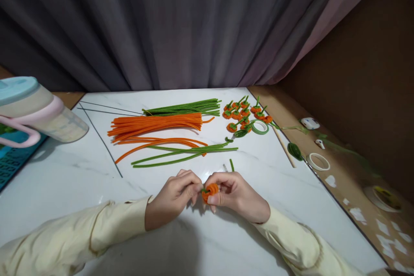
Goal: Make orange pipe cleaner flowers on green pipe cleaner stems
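My right hand pinches a small pumpkin of coiled orange pipe cleaner between thumb and fingers, just above the tabletop. At its left side, the closed fingertips of my left hand grip the end of a short green pipe cleaner that sticks out of the coil. My fingers hide part of both pieces. Beyond my right hand lies a cut bit of green pipe cleaner. Several orange pumpkins with green stems are grouped at the back right.
A bundle of orange pipe cleaners, a green bundle and loose strands lie ahead. Green tape is near the pumpkins. A tumbler stands left. Right of the white board are a tape roll and paper scraps.
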Motion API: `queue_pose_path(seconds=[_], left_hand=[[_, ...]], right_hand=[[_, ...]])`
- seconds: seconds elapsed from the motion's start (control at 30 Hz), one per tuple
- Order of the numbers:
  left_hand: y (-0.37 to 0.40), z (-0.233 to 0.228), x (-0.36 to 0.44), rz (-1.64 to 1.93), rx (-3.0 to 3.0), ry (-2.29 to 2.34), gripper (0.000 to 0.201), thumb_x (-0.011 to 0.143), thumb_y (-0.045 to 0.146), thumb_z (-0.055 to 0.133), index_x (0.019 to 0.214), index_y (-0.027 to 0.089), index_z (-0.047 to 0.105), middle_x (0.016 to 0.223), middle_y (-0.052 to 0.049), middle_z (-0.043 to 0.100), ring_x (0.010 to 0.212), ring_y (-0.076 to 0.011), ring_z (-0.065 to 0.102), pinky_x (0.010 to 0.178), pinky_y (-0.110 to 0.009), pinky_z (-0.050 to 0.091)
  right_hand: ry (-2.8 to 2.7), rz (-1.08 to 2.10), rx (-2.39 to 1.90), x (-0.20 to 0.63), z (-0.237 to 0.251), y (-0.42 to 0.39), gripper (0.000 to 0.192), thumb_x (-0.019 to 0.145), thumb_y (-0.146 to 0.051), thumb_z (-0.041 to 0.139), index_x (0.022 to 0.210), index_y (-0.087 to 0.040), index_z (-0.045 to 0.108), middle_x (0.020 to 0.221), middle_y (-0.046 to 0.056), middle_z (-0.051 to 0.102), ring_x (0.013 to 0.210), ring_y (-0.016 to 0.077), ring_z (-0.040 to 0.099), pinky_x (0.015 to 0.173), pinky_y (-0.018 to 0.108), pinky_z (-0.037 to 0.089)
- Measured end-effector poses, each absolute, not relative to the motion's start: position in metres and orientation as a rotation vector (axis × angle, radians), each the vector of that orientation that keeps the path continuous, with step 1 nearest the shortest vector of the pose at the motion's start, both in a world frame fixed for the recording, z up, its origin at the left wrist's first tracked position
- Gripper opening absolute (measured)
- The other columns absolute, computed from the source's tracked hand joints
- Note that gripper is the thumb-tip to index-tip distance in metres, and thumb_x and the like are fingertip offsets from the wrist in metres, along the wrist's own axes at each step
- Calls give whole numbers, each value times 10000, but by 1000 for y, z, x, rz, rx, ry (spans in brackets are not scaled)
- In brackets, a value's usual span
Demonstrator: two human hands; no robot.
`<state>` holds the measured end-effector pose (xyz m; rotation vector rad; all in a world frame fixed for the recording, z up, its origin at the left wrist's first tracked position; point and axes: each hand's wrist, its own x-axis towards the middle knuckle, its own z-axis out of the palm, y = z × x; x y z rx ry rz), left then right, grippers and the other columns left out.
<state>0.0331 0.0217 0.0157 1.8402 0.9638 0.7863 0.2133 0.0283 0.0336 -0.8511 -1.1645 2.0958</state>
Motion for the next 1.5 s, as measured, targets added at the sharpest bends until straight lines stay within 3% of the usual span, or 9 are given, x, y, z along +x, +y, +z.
queue_pose_path(seconds=[0.13,0.37,0.47,0.6,0.7,0.83,1.13,1.5], left_hand=[[19,17,33,731,1701,1036,334,917,366,348,669,177,468,557,17,509,541,-106,448,533,-220,350],[10,8,39,649,1353,946,425,874,562,348,799,160,463,609,-7,556,512,-101,448,518,-226,367],[13,6,38,738,1464,961,331,914,458,347,842,160,471,717,-47,615,617,-127,533,589,-252,420],[24,13,30,1095,2119,1019,146,868,188,483,1001,185,545,1006,-83,639,967,-207,542,844,-360,383],[29,19,26,1165,2389,874,277,826,70,493,1065,195,556,893,-58,670,865,-193,557,796,-351,371],[29,21,25,1143,2335,728,302,831,133,537,1131,169,538,858,-75,671,820,-196,558,753,-344,403],[31,13,24,1329,2292,659,140,814,99,567,935,166,590,748,-74,667,729,-180,557,663,-328,449],[28,24,29,1190,1918,799,106,802,169,612,699,153,591,683,-64,645,688,-160,583,644,-297,494]], right_hand=[[-1131,1977,-881,214,34,30,313,634,-263,780,808,-151,545,666,-34,605,534,62,561,519,190,467],[-1106,2013,-791,210,28,27,329,649,-313,771,794,-140,531,694,-10,618,517,80,590,492,202,458],[-1103,1983,-823,210,28,28,322,661,-313,764,802,-139,533,654,-20,617,496,70,573,493,198,445],[-1121,1957,-900,216,29,33,300,673,-297,756,796,-138,532,619,-29,619,490,58,550,521,195,437],[-1123,1990,-908,219,28,35,304,678,-305,751,807,-141,530,596,-33,608,490,67,547,522,211,441],[-1137,2036,-878,221,27,35,312,686,-312,743,830,-135,531,621,-19,618,489,68,550,516,216,451],[-1140,2051,-825,216,31,30,362,629,-255,783,880,-160,540,663,-34,631,551,72,580,548,209,496],[-1555,1566,-971,219,28,28,257,679,-299,741,887,-173,655,730,18,667,587,118,608,560,228,500]])
